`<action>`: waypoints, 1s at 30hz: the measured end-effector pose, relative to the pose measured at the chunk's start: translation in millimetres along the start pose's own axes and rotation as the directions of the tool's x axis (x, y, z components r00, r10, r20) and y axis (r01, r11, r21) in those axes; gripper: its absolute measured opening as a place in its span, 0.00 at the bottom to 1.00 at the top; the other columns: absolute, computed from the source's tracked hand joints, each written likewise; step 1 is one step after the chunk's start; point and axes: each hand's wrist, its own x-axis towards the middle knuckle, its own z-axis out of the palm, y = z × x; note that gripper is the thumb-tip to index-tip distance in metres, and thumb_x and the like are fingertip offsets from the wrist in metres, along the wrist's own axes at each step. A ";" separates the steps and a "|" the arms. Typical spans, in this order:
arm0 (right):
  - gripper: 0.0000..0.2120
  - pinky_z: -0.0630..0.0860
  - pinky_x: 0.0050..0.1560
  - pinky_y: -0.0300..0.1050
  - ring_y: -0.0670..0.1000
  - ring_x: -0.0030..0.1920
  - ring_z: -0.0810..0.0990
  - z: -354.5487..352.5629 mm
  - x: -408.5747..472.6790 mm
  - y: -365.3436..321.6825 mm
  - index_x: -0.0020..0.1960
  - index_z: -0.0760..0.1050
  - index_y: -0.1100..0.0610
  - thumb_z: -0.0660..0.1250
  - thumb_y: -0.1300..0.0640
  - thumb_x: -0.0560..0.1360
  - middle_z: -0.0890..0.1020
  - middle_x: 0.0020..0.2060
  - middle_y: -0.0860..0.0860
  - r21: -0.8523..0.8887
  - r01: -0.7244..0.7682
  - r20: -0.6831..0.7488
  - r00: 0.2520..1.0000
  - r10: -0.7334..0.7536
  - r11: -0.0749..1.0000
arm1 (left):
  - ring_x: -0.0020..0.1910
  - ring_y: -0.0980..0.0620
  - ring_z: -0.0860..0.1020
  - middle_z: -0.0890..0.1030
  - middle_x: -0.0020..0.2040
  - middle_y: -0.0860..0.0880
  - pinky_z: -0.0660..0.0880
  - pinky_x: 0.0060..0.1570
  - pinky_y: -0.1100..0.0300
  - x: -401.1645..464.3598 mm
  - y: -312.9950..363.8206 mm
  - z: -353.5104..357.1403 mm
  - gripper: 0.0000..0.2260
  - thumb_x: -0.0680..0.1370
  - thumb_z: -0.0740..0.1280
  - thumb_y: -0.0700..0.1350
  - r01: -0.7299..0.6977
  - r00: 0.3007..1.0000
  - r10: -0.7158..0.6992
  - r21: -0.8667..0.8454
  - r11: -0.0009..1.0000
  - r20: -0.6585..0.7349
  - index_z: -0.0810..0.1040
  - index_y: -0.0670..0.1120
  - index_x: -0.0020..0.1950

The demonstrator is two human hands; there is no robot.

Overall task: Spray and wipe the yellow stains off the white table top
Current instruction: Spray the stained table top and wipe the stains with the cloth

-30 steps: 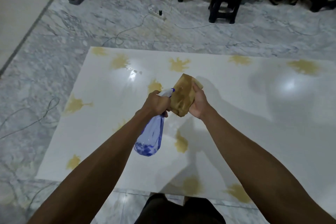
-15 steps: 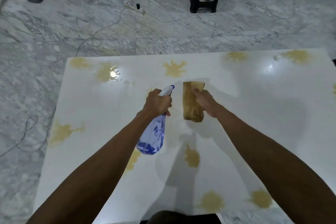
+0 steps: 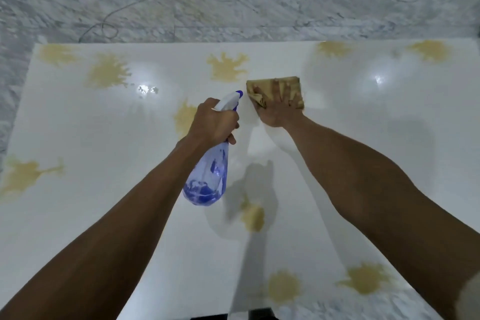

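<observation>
On white table top (image 3: pixel 104 138), brown cloth (image 3: pixel 275 88) pressed flat under spread right hand (image 3: pixel 279 109), just beside yellow stain (image 3: pixel 227 66). Spray bottle (image 3: pixel 207 176) gripped at neck by left hand (image 3: pixel 214 122), held above surface.

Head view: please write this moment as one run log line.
left hand: grips spray bottle | right hand: presses cloth flat on table top | yellow stains: remain

Both forearms are bare to past the elbows, hands (image 3: pixel 279 109) ungloved, no sleeves visible.
</observation>
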 end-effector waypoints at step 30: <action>0.21 0.76 0.57 0.47 0.59 0.65 0.75 48.1 -315.4 37.8 0.74 0.67 0.56 0.55 0.48 0.85 0.74 0.68 0.52 0.756 -0.126 0.292 0.943 -0.159 0.642 | 0.21 0.47 0.79 0.83 0.42 0.41 0.77 0.36 0.54 -222.6 -52.1 38.4 0.27 0.65 0.64 0.44 0.155 0.982 -0.163 -0.088 0.984 -0.093 0.79 0.33 0.60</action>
